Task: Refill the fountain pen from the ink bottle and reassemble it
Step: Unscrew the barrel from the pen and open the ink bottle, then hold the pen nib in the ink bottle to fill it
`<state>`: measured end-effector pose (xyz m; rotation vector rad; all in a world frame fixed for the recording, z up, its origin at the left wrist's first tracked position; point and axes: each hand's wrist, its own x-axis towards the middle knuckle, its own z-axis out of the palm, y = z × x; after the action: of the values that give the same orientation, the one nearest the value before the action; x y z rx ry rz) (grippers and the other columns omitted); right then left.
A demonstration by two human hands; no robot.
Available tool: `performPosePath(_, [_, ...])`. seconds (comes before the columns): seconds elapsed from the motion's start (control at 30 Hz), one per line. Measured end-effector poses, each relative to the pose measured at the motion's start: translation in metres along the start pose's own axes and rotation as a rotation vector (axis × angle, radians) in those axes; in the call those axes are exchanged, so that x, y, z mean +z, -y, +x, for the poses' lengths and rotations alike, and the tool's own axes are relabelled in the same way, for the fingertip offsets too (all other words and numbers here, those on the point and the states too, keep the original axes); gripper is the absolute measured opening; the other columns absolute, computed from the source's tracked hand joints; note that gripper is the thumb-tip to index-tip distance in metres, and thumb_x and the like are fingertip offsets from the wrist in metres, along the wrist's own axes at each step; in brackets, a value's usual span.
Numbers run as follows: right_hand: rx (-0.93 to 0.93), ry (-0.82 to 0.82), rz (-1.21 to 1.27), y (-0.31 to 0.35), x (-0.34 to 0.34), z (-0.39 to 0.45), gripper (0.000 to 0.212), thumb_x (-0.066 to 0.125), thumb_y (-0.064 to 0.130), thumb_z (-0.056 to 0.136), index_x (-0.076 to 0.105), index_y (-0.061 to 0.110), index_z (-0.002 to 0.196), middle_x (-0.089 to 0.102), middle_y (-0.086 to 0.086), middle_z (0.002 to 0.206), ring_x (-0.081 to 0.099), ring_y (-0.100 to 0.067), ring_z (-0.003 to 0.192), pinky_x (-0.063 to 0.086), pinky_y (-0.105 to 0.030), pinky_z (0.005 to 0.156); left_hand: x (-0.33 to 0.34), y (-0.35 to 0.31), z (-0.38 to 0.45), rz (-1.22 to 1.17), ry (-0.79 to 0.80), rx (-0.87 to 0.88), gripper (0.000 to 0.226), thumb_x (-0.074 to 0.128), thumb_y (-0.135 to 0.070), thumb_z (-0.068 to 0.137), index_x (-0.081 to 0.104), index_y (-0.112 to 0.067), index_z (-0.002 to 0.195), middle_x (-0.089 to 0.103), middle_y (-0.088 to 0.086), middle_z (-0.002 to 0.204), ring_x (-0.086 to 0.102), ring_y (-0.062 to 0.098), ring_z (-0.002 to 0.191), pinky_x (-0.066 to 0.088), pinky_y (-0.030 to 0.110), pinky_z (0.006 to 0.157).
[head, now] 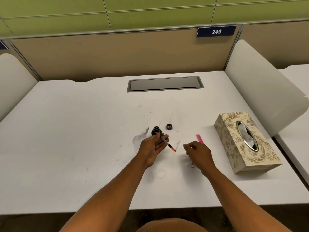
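The small dark ink bottle (156,130) stands uncapped on the white desk (83,131). Its cap (169,126) lies just to the right of it. My left hand (154,146) is right in front of the bottle, palm up, shut on the pen's thin inner section (167,143). That section's orange end points down-right and its other end is by the bottle's mouth. My right hand (198,153) hovers palm down with loosely curled fingers and nothing visible in them. The pink barrel (199,138) lies on the desk just behind this hand. A small pinkish-grey piece (192,164) shows under it, blurred.
A patterned tissue box (244,141) stands at the right. A grey cable hatch (164,84) is set into the desk at the back. White dividers rise on both sides. Grey ink smudges (141,136) mark the desk left of the bottle.
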<state>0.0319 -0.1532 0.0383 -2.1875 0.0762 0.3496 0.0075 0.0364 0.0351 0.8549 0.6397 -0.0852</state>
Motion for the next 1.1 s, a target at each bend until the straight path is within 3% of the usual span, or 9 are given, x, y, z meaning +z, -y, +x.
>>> performPosePath(0.07, [-0.003,0.138,0.155,0.014,0.001,-0.003,0.028,0.062,0.041,0.091,0.073,0.015,0.087,0.075,0.001,0.080,0.064,-0.014,0.068,0.048,-0.028,0.057,0.002,-0.002,0.002,-0.003,0.009,0.006,0.022,0.054,-0.017,0.101,0.066,-0.001,0.109,0.074,0.016,0.108,0.073,0.025,0.096,0.061,0.030,0.077])
performPosePath(0.17, [-0.033,0.272,0.218,0.032,0.005,-0.008,0.024,0.067,0.038,0.089,0.075,0.016,0.087,0.077,0.000,0.082,0.062,-0.011,0.067,0.041,-0.017,0.055,0.004,-0.007,0.004,-0.015,0.026,0.018,0.021,0.053,-0.016,0.102,0.067,-0.002,0.106,0.074,0.017,0.111,0.074,0.023,0.094,0.061,0.030,0.075])
performPosePath(0.3, [-0.042,0.221,0.272,0.042,0.009,-0.005,0.012,0.068,0.025,0.088,0.076,0.016,0.085,0.077,0.000,0.079,0.057,-0.010,0.064,0.038,-0.014,0.052,0.004,-0.015,0.008,-0.005,0.030,0.030,0.020,0.053,-0.018,0.102,0.067,-0.004,0.104,0.074,0.015,0.108,0.075,0.022,0.092,0.061,0.030,0.074])
performPosePath(0.53, [-0.060,0.113,0.278,0.056,0.007,0.003,0.015,0.067,0.023,0.089,0.077,0.013,0.085,0.077,-0.001,0.079,0.059,-0.014,0.068,0.046,-0.023,0.063,-0.011,-0.028,0.011,0.148,0.029,-0.016,0.031,0.061,-0.030,0.098,0.068,-0.004,0.111,0.076,0.013,0.108,0.074,0.023,0.097,0.059,0.032,0.083])
performPosePath(0.67, [-0.104,0.022,0.178,0.060,0.007,0.010,0.018,0.066,0.031,0.089,0.077,0.020,0.080,0.076,0.007,0.074,0.058,-0.012,0.065,0.047,-0.029,0.063,-0.024,-0.045,0.011,0.220,0.046,-0.058,0.032,0.060,-0.033,0.098,0.068,-0.005,0.110,0.077,0.011,0.106,0.075,0.024,0.095,0.059,0.028,0.073])
performPosePath(0.83, [-0.209,-0.043,-0.060,0.075,-0.001,0.016,0.018,0.064,0.030,0.089,0.076,0.021,0.079,0.075,0.009,0.074,0.052,-0.003,0.053,0.041,-0.026,0.056,-0.035,-0.075,0.011,0.234,0.069,-0.049,0.019,0.065,-0.021,0.094,0.069,-0.008,0.107,0.078,0.006,0.097,0.072,0.015,0.069,0.055,0.018,0.055])
performPosePath(0.93, [-0.253,-0.081,-0.164,0.085,-0.002,0.019,0.017,0.063,0.030,0.088,0.075,0.023,0.079,0.074,0.009,0.073,0.056,-0.003,0.056,0.038,-0.023,0.053,-0.037,-0.088,0.013,0.287,0.107,-0.012,0.026,0.067,-0.006,0.091,0.067,-0.009,0.118,0.077,0.002,0.101,0.059,0.006,0.053,0.048,0.013,0.048])
performPosePath(1.1, [-0.317,-0.077,-0.345,0.099,0.005,0.021,0.017,0.062,0.035,0.089,0.069,0.029,0.075,0.071,0.004,0.069,0.063,-0.016,0.070,0.046,-0.029,0.062,-0.041,-0.100,0.015,0.340,0.191,-0.042,0.027,0.066,-0.005,0.091,0.068,-0.011,0.117,0.075,-0.001,0.110,0.053,0.005,0.051,0.043,0.011,0.044])
